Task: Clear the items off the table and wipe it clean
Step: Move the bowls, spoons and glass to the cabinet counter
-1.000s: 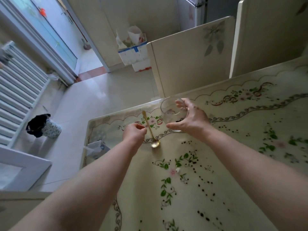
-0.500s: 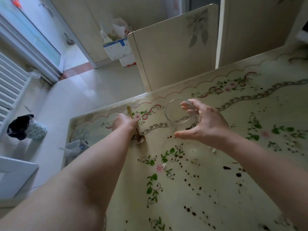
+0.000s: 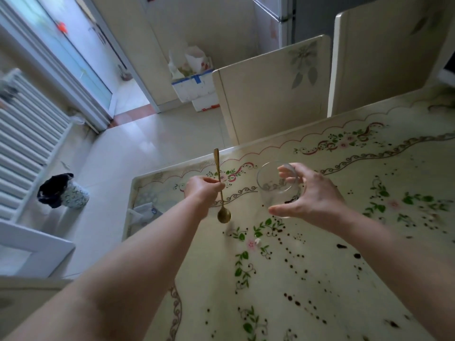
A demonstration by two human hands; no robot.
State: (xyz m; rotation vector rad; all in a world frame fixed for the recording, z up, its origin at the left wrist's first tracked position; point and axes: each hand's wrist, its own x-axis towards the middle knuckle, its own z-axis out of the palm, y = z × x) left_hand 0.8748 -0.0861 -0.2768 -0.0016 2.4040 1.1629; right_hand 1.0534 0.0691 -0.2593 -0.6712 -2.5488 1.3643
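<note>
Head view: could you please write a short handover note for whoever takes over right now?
Left hand pinches the gold spoon by its handle, bowl hanging down over the table.
Right hand grips the clear glass; whether it is off the table is unclear.
Done: both items in hand.
Left: carry them away, then wipe the dark splatters off the table.

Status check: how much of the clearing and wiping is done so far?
Clearing is underway: the left hand pinches the spoon, lifted with its bowl hanging down, and the right hand grips the glass. Both need carrying away. Wiping is not begun: dark spots dot the table.
</note>
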